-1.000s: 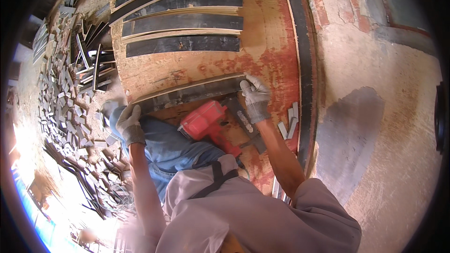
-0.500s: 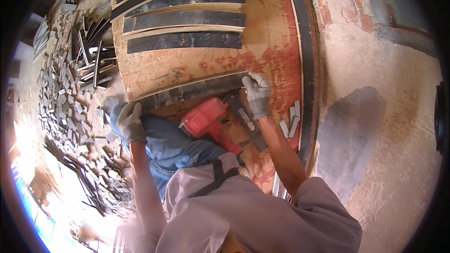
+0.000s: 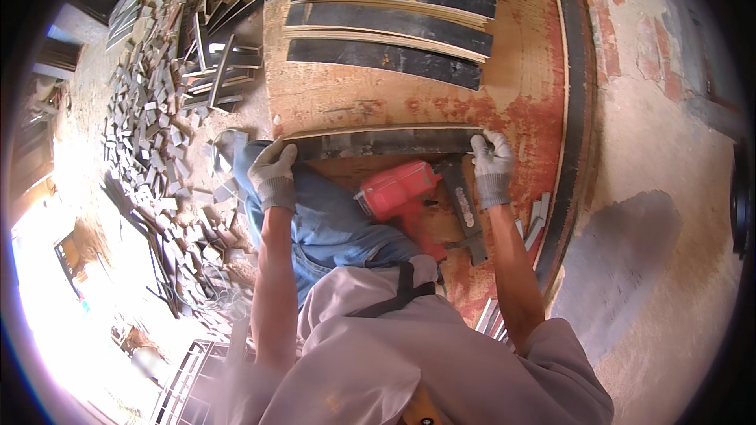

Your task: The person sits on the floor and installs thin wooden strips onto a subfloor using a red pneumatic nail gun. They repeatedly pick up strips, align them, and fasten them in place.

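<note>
A long dark plywood strip (image 3: pixel 386 142) with a pale edge spans the space between my hands, just beyond my bent leg. At its left end, my gloved left hand (image 3: pixel 273 171) grips it. My gloved right hand (image 3: pixel 494 164) pinches the right end between thumb and fingers. Below the strip, beside my thigh, lies a red nail gun (image 3: pixel 399 189) with a black magazine (image 3: pixel 463 205); neither hand touches it. Beyond the strip, several similar dark strips (image 3: pixel 386 61) lie side by side, some stacked, on a red-stained wooden board (image 3: pixel 378 102).
Many small offcuts (image 3: pixel 169 153) and longer scrap strips (image 3: pixel 216 71) cover the ground at left. A dark raised edge (image 3: pixel 568 110) borders the board at right, with grey nail strips (image 3: pixel 538 216) near it. Past that is a worn concrete surface (image 3: pixel 630 142).
The whole view has swung, so the scene sits further right in the picture. The strip now lies more level across, still held at both ends. The nail gun stays beside my leg.
</note>
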`<action>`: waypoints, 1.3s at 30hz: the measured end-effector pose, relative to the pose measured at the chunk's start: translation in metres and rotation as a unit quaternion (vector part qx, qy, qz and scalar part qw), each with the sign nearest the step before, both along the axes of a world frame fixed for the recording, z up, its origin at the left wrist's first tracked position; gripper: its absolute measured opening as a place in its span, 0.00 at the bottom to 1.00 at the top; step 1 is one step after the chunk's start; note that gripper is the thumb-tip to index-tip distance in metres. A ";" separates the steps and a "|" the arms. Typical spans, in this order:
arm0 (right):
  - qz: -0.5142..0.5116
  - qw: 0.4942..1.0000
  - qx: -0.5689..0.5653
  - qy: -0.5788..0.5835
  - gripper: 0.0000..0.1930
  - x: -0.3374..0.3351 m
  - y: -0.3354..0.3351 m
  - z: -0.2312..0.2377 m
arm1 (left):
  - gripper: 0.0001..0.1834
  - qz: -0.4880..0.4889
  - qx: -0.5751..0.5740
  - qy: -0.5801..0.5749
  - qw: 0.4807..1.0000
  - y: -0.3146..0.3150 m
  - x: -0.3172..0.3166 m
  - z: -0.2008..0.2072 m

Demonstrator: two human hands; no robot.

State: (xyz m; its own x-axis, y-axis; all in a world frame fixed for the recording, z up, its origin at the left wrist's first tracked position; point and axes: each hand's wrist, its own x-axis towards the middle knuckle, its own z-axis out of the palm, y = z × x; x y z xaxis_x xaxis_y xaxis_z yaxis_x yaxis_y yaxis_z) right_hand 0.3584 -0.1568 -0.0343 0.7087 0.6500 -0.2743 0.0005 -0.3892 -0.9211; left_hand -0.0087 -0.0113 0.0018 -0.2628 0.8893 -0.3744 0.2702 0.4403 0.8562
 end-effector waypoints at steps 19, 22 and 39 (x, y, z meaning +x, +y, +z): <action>0.057 0.981 -0.069 -0.174 0.11 0.000 0.014 0.018 | 0.18 -0.006 0.005 0.050 0.999 0.002 0.001 -0.011; 0.027 0.983 -0.119 -0.135 0.10 0.001 0.017 0.018 | 0.15 -0.070 0.026 0.201 0.977 0.002 0.009 -0.006; -0.008 0.993 -0.086 -0.082 0.12 0.003 0.014 0.016 | 0.09 -0.397 0.170 0.207 0.878 -0.002 0.146 0.013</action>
